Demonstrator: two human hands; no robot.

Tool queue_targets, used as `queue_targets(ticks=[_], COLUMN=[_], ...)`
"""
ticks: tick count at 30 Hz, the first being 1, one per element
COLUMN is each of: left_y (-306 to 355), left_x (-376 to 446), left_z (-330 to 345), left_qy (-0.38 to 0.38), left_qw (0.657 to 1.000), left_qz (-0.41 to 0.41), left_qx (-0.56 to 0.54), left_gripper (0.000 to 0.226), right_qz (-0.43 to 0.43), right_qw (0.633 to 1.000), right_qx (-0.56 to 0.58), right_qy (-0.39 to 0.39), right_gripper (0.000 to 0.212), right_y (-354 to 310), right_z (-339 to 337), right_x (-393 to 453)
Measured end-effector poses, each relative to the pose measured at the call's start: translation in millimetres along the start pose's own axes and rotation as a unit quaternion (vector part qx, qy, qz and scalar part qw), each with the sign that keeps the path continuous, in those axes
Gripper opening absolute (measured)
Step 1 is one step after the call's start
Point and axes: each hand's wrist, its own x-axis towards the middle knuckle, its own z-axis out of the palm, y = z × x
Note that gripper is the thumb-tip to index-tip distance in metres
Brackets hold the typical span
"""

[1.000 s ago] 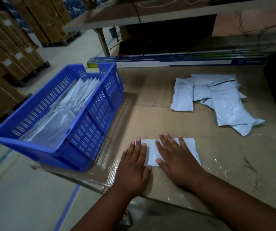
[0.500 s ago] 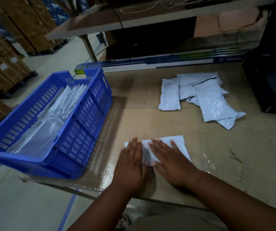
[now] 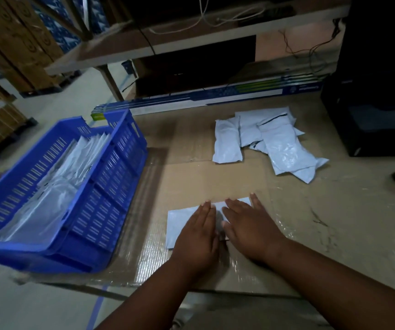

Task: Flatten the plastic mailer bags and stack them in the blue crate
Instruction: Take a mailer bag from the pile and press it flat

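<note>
Left hand [image 3: 197, 236] and right hand [image 3: 248, 225], fingers straight, press a mailer [image 3: 182, 222] flat on the bench [image 3: 334, 234], beside the crate [image 3: 110, 186].

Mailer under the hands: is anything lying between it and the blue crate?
Nothing visible. Bare cardboard tabletop separates the mailer from the blue crate; only the crate's near wall must be cleared. The loose mailers lie farther back right.

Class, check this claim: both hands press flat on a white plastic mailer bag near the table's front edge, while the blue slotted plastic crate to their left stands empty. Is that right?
Not quite. The head view shows the blue slotted plastic crate already holds stacked white bags. The rest stands: left hand and right hand press flat on the white plastic mailer bag.
</note>
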Motion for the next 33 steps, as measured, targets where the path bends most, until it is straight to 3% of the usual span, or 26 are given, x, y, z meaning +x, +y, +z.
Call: queue_targets(ticks=[4, 9, 17, 19, 22, 25, 30, 33], left_y=[-10.9, -39.2, -68.0, -59.7, -37.8, -23.2, -46.0, -51.6], left_x=[-7.5, -27.7, -67.9, -64.5, -43.0, -16.7, -19.7, -7.5], left_z=[5.8, -7.6, -36.7, -44.2, -41.1, -18.5, -22.9, -50.1], left_qy=[-0.002, -0.031, -0.066, -0.064, -0.034, -0.039, -0.076, -0.170], left_qw=[0.999, 0.994, 0.966, 0.969, 0.989, 0.997, 0.990, 0.974], left_qz=[-0.033, -0.044, -0.198, -0.193, -0.107, -0.052, -0.076, -0.130], left_qx=[0.033, 0.094, 0.152, 0.139, 0.095, 0.042, 0.086, 0.073], left_gripper=[0.064, 0.070, 0.081, 0.080, 0.074, 0.069, 0.080, 0.088], right_qz=[-0.048, -0.023, 0.053, 0.062, -0.004, -0.065, -0.043, -0.023], right_qw=[0.998, 0.998, 0.996, 0.997, 1.000, 0.997, 0.998, 0.997], right_qx=[0.015, -0.010, -0.018, -0.015, -0.015, 0.007, 0.008, 0.008], right_qy=[-0.032, -0.055, -0.073, -0.052, -0.006, -0.032, -0.036, -0.067], right_gripper=[0.065, 0.082, 0.085, 0.077, 0.074, 0.071, 0.080, 0.079], right_y=[-20.4, 1.8, 31.4, 21.4, -4.2, -24.6, 3.9, 24.4], right_z=[17.0, 25.6, 11.8, 7.2, 8.1, 26.4, 32.3, 20.2], right_x=[12.1, -2.9, -20.1, -14.9, 0.4, 13.0, 3.7, 4.5])
